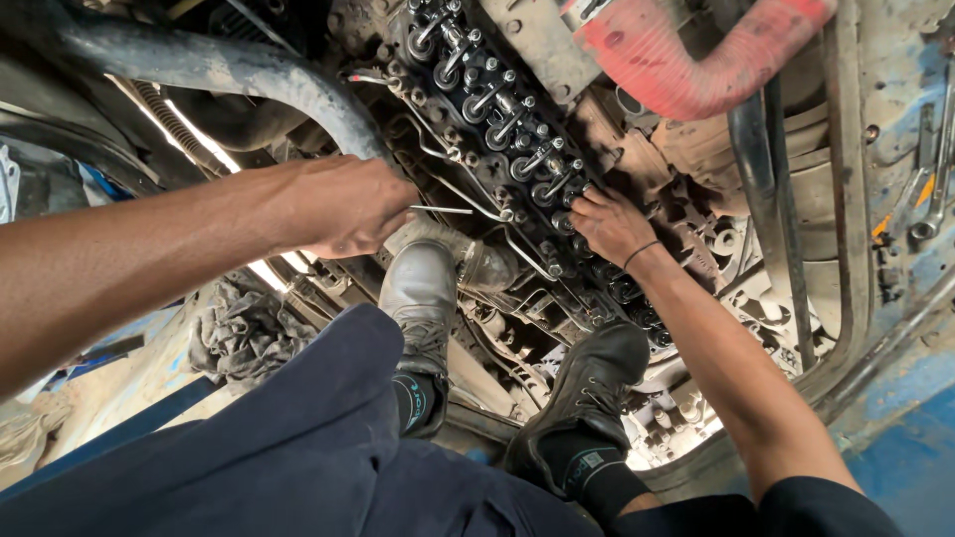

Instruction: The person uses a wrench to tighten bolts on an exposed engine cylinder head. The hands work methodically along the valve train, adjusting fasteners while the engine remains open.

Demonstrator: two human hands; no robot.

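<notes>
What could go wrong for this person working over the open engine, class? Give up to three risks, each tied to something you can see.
1. The left hand holds a thin metal rod; it might slip into the exposed rocker assembly.
2. Both shoes stand on greasy engine parts, so a foot could slide.
3. The right hand presses among the tight rockers, where its fingers could get pinched or cut.
</notes>
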